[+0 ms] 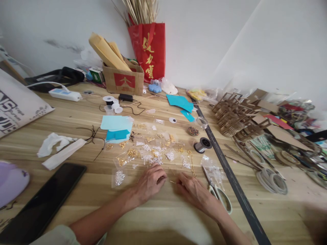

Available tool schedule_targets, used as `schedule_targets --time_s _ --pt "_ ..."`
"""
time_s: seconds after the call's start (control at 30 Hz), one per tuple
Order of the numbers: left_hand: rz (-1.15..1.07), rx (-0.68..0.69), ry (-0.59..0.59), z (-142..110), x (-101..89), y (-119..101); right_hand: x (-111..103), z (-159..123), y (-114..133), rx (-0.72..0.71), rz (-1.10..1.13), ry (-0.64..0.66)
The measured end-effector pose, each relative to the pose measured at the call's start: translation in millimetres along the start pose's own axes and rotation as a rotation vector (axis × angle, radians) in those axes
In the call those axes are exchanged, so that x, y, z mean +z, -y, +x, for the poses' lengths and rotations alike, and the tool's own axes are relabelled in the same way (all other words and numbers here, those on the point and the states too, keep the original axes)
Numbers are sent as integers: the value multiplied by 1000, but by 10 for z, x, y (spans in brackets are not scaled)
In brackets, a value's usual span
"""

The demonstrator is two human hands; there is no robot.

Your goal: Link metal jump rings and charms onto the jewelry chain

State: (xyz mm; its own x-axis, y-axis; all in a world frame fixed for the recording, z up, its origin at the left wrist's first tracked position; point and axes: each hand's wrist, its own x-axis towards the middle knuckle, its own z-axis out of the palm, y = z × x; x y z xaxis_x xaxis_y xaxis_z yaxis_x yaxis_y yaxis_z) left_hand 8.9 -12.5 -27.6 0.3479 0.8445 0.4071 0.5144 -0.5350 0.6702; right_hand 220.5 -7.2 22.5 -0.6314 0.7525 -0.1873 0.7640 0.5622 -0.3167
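My left hand rests over the table, its fingers curled together; whatever they hold is too small to make out. Close by on the right, my right hand is closed in a pinch. A tiny gold-coloured piece shows at its fingertips, and I cannot tell whether it is gripped or only touched. Just beyond both hands lie small clear bags of gold findings and silver findings. A gold chain lies above my right hand. White-handled scissors sit beside my right wrist.
A spool of wire and a round container of beads stand to the right. Blue cards lie at left, above a black phone-like slab. Woven brown baskets crowd the right. A cardboard box stands at the back.
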Motion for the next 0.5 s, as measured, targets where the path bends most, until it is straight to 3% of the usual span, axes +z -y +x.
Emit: schedule_targets --time_s 0.27,0.5 --pt "-194 -177 -113 63 -27 -8 -88 -4 21 90 110 -23" --pt "-400 -339 -110 100 -98 -44 -129 19 23 34 267 -72"
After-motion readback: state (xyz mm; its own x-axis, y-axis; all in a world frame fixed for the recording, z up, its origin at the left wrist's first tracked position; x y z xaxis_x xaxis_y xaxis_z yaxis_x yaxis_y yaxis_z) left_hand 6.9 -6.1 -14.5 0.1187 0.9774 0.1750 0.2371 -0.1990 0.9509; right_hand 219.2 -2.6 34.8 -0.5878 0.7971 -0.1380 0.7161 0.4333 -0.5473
